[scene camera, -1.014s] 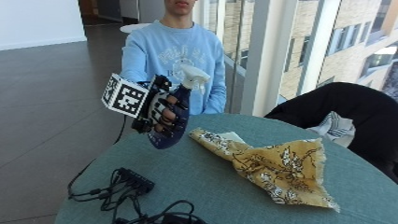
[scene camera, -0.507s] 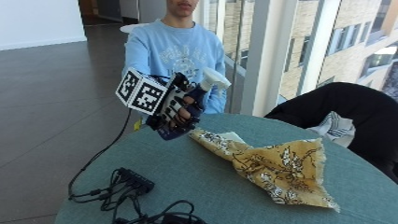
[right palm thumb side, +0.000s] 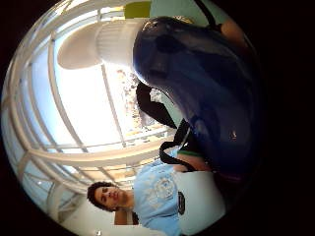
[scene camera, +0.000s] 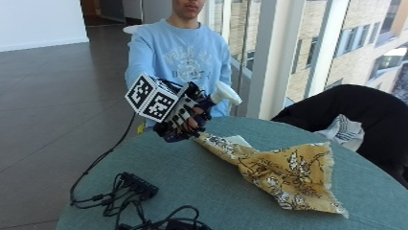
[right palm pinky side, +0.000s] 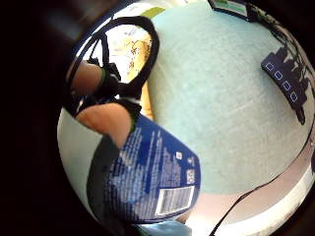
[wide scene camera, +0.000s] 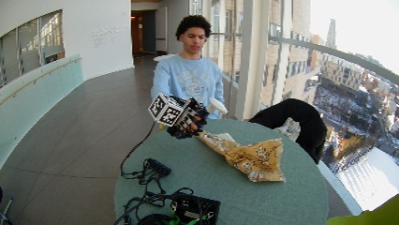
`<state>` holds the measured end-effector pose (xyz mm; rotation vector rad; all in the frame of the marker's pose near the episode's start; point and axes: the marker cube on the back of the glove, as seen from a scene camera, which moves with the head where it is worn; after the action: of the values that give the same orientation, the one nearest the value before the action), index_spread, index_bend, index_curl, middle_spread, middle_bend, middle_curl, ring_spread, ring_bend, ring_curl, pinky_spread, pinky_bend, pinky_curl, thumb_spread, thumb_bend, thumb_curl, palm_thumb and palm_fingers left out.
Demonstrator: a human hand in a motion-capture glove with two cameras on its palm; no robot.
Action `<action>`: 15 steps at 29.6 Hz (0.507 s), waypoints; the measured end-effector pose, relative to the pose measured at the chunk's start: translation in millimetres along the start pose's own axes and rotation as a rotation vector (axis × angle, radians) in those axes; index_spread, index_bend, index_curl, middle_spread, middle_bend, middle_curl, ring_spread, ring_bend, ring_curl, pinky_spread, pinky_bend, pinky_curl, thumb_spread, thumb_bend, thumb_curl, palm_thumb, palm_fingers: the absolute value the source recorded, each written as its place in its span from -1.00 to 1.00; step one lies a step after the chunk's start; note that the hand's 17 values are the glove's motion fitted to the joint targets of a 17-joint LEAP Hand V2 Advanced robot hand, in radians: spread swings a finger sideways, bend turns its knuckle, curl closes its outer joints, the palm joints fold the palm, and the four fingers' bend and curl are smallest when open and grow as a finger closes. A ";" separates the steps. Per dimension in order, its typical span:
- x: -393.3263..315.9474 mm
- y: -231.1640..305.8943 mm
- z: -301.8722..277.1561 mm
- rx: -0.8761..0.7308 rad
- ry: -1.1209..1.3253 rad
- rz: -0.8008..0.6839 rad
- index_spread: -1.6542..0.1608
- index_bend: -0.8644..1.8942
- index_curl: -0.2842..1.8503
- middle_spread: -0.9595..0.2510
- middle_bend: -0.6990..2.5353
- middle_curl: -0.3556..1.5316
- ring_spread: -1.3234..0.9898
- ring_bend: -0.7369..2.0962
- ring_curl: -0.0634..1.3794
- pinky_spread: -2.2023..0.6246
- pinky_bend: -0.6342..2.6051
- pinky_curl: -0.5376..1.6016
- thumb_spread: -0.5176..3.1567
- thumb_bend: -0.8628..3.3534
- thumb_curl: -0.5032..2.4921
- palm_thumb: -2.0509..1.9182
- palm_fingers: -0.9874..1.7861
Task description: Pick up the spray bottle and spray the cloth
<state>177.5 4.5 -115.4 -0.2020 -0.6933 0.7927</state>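
Observation:
My gloved right hand [scene camera: 186,115] grips a dark blue spray bottle [scene camera: 180,132] above the far left part of the round table [scene camera: 210,191]. The bottle is tilted, its white spray head [scene camera: 227,93] pointing right, toward the windows. Below and to the right of it a yellow patterned cloth [scene camera: 280,175] lies crumpled on the tabletop; its near corner reaches just under the bottle. In the little finger side palm view the bottle's printed label [right palm pinky side: 157,182] fills the lower part, and the cloth [right palm pinky side: 129,46] shows behind my fingers [right palm pinky side: 101,118]. The thumb side palm view shows the blue bottle body [right palm thumb side: 206,93] and white head [right palm thumb side: 93,44] close up.
A black cable bundle with a small hub [scene camera: 137,189] lies on the table's near left. A chair draped with a dark jacket [scene camera: 347,108] stands at the right, beside the windows. A black box [wide scene camera: 195,210] sits at the near edge of the table.
My hand has carried the bottle to the right and tilted it further, so the spray head now points right over the cloth's near corner. The cloth has not moved.

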 end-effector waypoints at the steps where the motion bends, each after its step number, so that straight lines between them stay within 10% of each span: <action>1: 0.2 0.2 -0.1 -0.002 0.002 0.005 0.51 -0.31 -0.52 0.49 -0.41 -0.15 0.18 -0.15 -0.38 0.75 -0.45 -0.15 -0.27 -0.60 -0.27 0.47 0.44; 15: 6.5 5.3 5.3 -0.062 0.063 0.046 0.51 -0.31 -0.52 0.50 -0.41 -0.15 0.18 -0.14 -0.37 0.74 -0.44 -0.15 -0.28 -0.60 -0.25 0.47 0.44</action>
<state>174.2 12.4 -110.3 -0.2982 -0.6564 0.8059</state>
